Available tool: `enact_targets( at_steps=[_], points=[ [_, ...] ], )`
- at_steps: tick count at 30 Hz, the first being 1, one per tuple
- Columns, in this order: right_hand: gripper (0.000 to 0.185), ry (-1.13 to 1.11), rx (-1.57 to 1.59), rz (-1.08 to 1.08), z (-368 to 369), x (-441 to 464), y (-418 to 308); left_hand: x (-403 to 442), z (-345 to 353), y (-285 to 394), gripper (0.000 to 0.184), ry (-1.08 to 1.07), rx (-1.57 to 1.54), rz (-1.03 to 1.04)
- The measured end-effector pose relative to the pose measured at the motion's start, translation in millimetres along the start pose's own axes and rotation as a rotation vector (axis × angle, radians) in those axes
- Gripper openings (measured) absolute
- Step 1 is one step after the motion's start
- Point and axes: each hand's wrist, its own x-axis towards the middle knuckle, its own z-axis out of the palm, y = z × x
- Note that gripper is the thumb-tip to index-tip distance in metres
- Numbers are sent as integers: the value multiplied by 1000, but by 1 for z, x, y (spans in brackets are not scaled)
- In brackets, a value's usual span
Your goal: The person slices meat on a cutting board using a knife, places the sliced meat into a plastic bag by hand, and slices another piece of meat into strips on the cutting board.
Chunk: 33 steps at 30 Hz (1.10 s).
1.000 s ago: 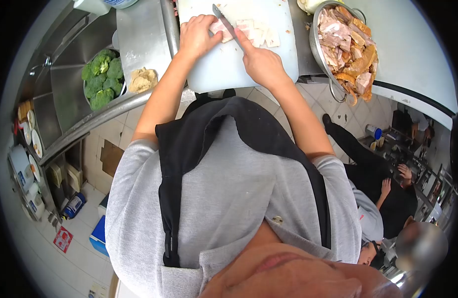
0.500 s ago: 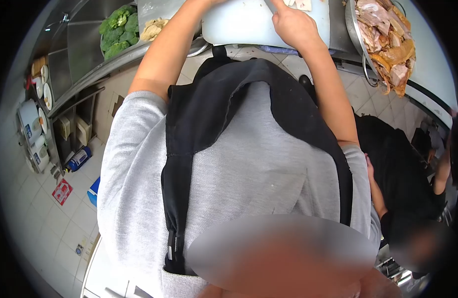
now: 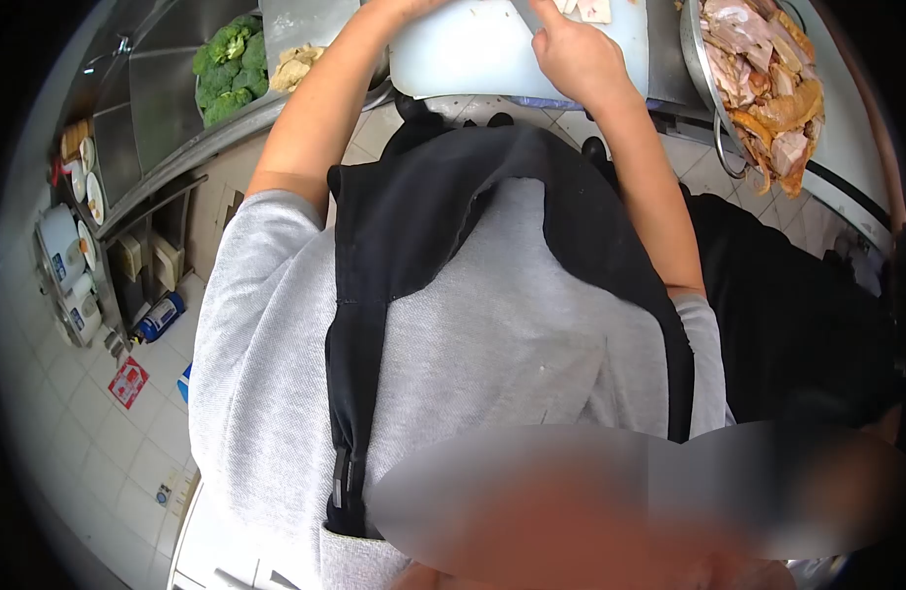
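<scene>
My right hand is closed round a knife, whose blade points away from me past the top edge of the view. Both are over a white cutting board. Pale, flat-cut pieces of food lie on the board just beyond my right hand. Only the back of my left hand shows, at the board's far left; its fingers are cut off by the frame's top edge, so what they touch is hidden.
Broccoli and a pale yellowish lump of food are on the left by the steel sink. A metal pan of cooked meat pieces stands right. A person in black is close on my right.
The person in black has moved closer to my right side, and their arm no longer shows. My right hand still grips the knife and has shifted only slightly.
</scene>
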Motion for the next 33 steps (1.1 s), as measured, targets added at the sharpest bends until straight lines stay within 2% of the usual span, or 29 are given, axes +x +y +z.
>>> enact_targets(
  at_steps=[2,3,6,9,12,17,29,33],
  points=[
    [79,237,48,-169,8,2,12,4,-3,1,42,23,-12,19],
    [79,250,43,-166,2,4,10,5,-4,2,42,28,-12,32],
    [77,-25,28,14,-21,1,-7,1,-3,6,42,49,-3,30],
    [76,72,13,-42,-9,-1,-2,-2,0,3,42,78,3,43],
    [78,67,1,-10,-17,-4,-4,0,-8,8,40,2,-13,15],
    [77,79,-18,22,-28,-13,-14,-3,4,-9,40,10,70,22],
    [77,-55,-107,8,-45,-19,-37,1,0,-10,41,-11,55,67],
    [78,-78,-124,32,-41,-13,-38,0,5,-13,42,53,28,87]
  ],
)
